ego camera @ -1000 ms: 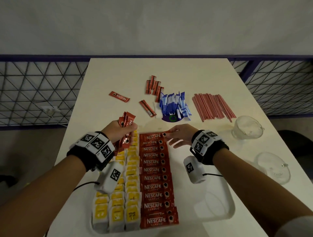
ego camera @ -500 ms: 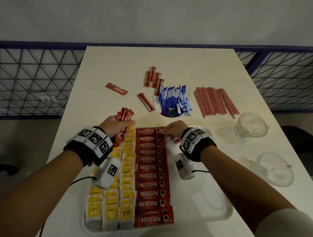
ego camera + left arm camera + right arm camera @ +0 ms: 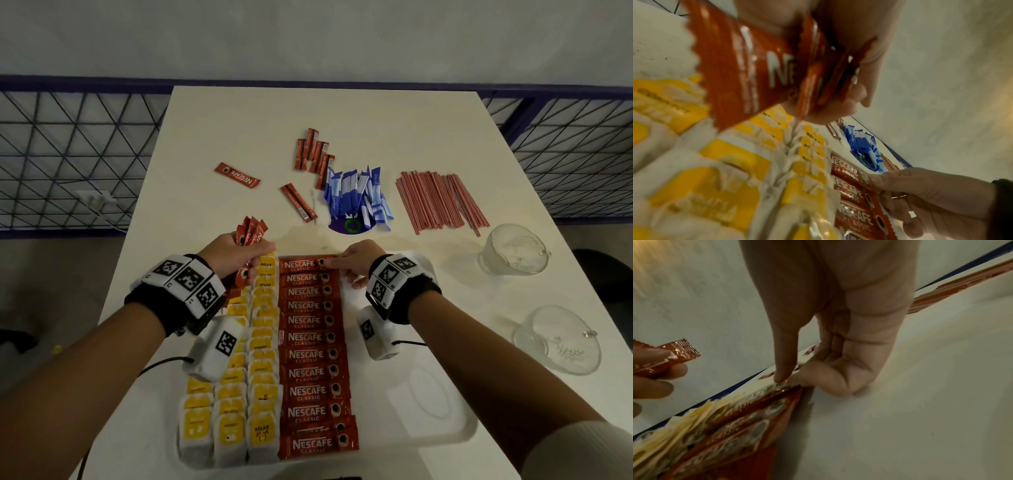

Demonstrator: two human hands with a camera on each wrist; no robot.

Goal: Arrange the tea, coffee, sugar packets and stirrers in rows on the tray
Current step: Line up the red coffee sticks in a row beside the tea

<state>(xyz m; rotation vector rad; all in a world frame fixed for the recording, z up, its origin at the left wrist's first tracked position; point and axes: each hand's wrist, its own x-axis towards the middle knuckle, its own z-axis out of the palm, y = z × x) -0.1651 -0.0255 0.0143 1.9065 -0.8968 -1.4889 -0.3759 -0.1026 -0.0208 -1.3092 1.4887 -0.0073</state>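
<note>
Coffee sachets (image 3: pixel 251 235) stand bunched in the left hand (image 3: pixel 228 255), its fingers curled round them just left of centre in the head view. The right hand (image 3: pixel 356 262) pinches the right end of the topmost sachet (image 3: pixel 306 265) in the red row (image 3: pixel 313 356) at mid-frame. That row lies on the white tray (image 3: pixel 442 428) beside yellow tea bags (image 3: pixel 239 394). Higher up on the table (image 3: pixel 376 120) lie loose sachets (image 3: pixel 313 156), blue sugar packets (image 3: pixel 358 195) and red stirrers (image 3: pixel 440 202); two glass cups (image 3: pixel 512 250) sit at right.
</note>
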